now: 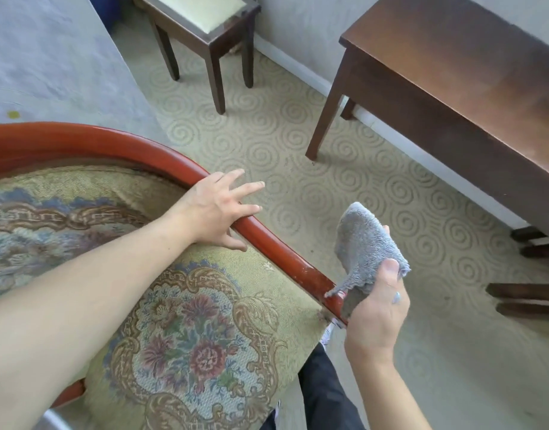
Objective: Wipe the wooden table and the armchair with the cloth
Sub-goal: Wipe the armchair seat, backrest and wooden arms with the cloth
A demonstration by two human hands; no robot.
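Left forearm crosses the armchair's floral seat point(186, 330); left hand point(217, 209) rests splayed and open on the red wooden rail point(267, 240), gripping nothing. Right hand point(375, 308) pinches the grey cloth point(363, 246) between thumb and fingers, its lower corner touching the rail's near end. Armchair wiping looks under way, extent unclear. Wooden bench point(471, 72) stands well apart by the wall; cannot tell if wiped. Open carpet point(298, 135) between chair and bench gives room; stool point(205, 29) farther off.
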